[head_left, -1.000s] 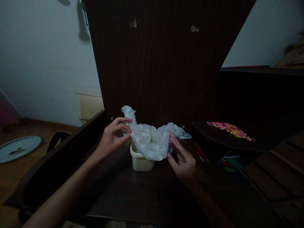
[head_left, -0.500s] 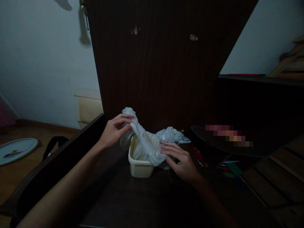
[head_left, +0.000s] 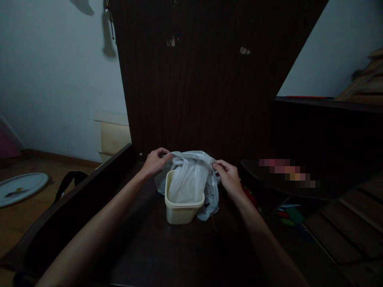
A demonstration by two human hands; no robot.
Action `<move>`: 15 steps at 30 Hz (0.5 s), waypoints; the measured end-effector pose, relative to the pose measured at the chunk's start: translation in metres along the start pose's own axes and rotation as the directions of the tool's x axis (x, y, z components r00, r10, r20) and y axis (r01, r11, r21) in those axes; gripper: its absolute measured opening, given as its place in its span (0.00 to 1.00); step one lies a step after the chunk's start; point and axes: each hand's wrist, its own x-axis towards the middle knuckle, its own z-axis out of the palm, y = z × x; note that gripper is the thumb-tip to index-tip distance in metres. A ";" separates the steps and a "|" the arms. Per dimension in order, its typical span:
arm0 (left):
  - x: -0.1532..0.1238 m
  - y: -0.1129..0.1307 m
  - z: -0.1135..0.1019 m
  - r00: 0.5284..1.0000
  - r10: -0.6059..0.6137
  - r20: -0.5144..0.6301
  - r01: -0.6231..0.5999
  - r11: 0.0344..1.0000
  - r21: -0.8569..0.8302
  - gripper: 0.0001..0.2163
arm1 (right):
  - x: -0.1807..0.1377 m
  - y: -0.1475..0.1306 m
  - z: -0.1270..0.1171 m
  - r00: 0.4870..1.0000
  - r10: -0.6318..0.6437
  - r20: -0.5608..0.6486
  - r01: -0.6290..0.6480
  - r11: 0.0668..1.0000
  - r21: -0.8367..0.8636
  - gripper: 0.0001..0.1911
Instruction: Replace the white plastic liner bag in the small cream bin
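Observation:
A small cream plastic tub (head_left: 181, 210) stands on the dark wooden table (head_left: 167, 255). A thin white plastic bag (head_left: 188, 179) hangs into the tub and spills over its far and right sides. My left hand (head_left: 154, 160) pinches the bag's far left edge. My right hand (head_left: 228, 175) pinches the bag's right edge. Both hands hold the bag stretched wide above the back of the tub.
A tall dark wooden panel (head_left: 203, 79) rises just behind the tub. A raised dark rail (head_left: 74, 203) borders the table on the left. A dark tray (head_left: 281, 179) with colourful small pieces lies to the right. A white round plate (head_left: 20, 189) lies on the floor at the left.
Both hands moved back and apart along the bag's edge, spreading it open. The bag's bunched ends are pulled flat, and the bag now hangs deeper in the tub.

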 end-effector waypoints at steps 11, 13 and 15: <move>-0.023 -0.031 -0.023 0.993 -0.120 0.004 0.120 0.991 -0.055 0.23 | -0.012 0.013 0.004 0.996 -0.021 -0.090 0.013 0.996 -0.091 0.13; -0.031 -0.020 -0.026 0.999 -0.034 0.000 0.034 0.998 -0.059 0.19 | -0.021 0.005 -0.001 0.998 0.047 0.032 -0.047 0.999 -0.016 0.15; -0.041 -0.008 -0.024 0.993 0.066 0.097 -0.060 0.996 -0.061 0.16 | -0.026 0.001 -0.002 0.958 0.192 0.214 -0.198 0.980 0.009 0.24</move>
